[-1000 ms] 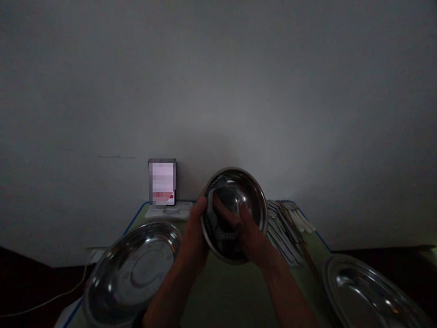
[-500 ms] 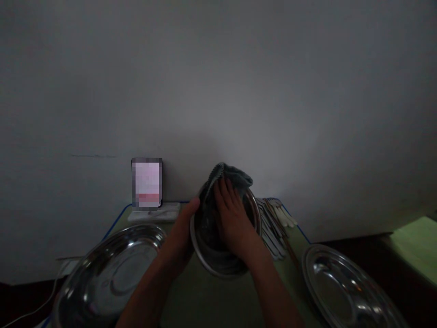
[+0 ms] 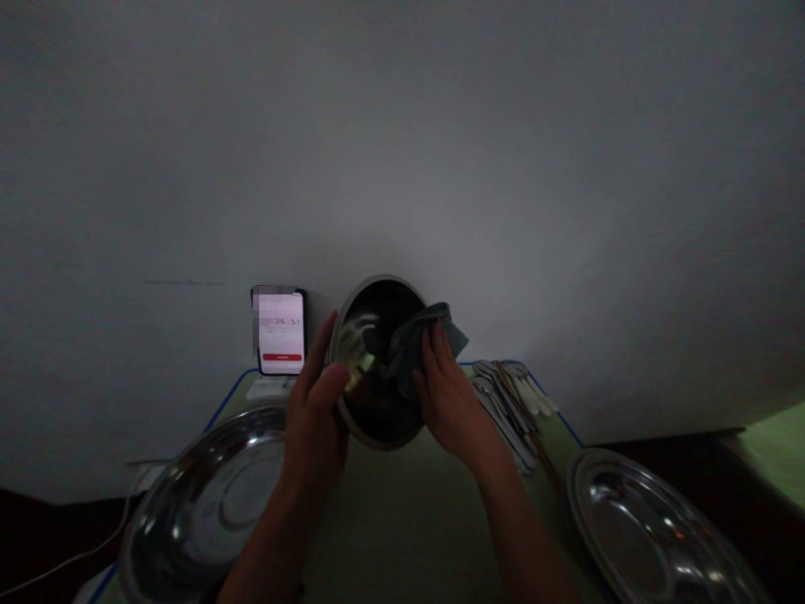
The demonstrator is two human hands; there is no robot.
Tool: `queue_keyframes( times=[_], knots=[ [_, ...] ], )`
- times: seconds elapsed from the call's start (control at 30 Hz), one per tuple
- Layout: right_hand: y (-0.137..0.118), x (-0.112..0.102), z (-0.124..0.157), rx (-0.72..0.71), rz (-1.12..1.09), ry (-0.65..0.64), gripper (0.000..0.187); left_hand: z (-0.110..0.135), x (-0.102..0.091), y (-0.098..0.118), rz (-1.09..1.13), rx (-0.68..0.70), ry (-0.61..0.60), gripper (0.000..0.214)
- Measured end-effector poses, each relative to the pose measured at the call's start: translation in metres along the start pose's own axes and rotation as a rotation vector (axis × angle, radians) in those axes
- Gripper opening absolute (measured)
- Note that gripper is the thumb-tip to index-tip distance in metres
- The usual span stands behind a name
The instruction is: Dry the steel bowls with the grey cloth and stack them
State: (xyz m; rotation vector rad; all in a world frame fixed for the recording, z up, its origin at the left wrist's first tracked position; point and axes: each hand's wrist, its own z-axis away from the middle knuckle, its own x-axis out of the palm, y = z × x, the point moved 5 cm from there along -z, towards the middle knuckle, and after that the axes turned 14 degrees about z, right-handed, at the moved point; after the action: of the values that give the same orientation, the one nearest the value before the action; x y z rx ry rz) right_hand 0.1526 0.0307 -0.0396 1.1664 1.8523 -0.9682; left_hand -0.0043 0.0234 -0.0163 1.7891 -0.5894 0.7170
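A round steel bowl [image 3: 371, 419] is held up above the table, its dark, shiny inside facing me. My left hand [image 3: 318, 411] grips its left rim, thumb on the inner side and fingers behind. At the bowl's right side, my right hand [image 3: 446, 390] presses a grey-green cloth [image 3: 408, 352] against the inside near the rim. The fingers lie close together over the cloth, and one corner of it sticks out past the rim.
A large steel basin [image 3: 182, 512] stands at the left, another steel basin [image 3: 660, 537] at the right. Spoons and forks [image 3: 509, 411] lie at the back right of the green table [image 3: 390, 537]. A phone [image 3: 280, 331] showing a timer leans against the wall [image 3: 402, 168].
The bowl has risen and moved left, tilting its inside toward me. My right hand has drawn the cloth from the upper rim to the right side. The left hand keeps hold of the rim.
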Motion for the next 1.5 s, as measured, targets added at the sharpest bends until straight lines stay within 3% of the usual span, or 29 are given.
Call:
queue_keyframes(
  times=[0.17,0.3,0.43,0.57,0.67,0.77,0.83,0.9,0.97,1.1,1.2,1.37,1.5],
  knots=[
    [-0.040,-0.006,0.009,-0.054,-0.115,-0.129,0.056,-0.005,-0.004,0.013,0.075,0.197,0.098,0.045],
    [-0.074,-0.004,0.012,-0.162,-0.295,-0.219,0.051,-0.007,-0.010,0.007,0.082,0.160,0.109,0.052],
    [-0.086,-0.011,0.013,-0.171,-0.585,-0.205,0.049,0.000,-0.014,-0.006,0.003,0.133,0.137,0.044],
    [-0.073,-0.014,0.014,0.037,-0.819,-0.071,0.044,0.009,-0.008,-0.021,-0.017,0.034,0.020,0.050],
    [-0.056,-0.011,0.016,0.236,-0.850,0.064,0.041,0.017,-0.001,-0.020,-0.170,0.014,-0.087,0.048],
    [-0.034,-0.019,0.015,0.390,-0.756,0.244,0.028,0.026,0.010,-0.014,-0.273,-0.008,-0.186,0.049],
    [-0.020,-0.031,0.015,0.409,-0.622,0.445,0.023,0.032,0.019,-0.013,-0.274,-0.046,-0.271,0.050],
    [-0.009,-0.035,0.015,0.409,-0.493,0.569,0.026,0.037,0.026,-0.017,-0.250,-0.100,-0.318,0.051],
    [-0.002,-0.030,0.013,0.396,-0.391,0.607,0.035,0.038,0.029,-0.021,-0.230,-0.144,-0.307,0.053],
    [-0.001,-0.009,0.010,0.356,-0.300,0.585,0.056,0.029,0.019,-0.020,-0.277,-0.180,-0.257,0.055],
    [-0.007,0.005,0.007,0.369,-0.339,0.488,0.049,0.013,0.003,-0.008,-0.332,-0.149,-0.223,0.054],
    [-0.027,0.019,0.002,0.236,-0.429,0.203,0.042,-0.011,-0.019,0.011,-0.095,-0.160,-0.059,0.056],
    [-0.026,0.022,0.002,0.236,-0.524,0.154,0.048,-0.015,-0.025,0.009,-0.080,-0.248,0.033,0.051]
  ],
)
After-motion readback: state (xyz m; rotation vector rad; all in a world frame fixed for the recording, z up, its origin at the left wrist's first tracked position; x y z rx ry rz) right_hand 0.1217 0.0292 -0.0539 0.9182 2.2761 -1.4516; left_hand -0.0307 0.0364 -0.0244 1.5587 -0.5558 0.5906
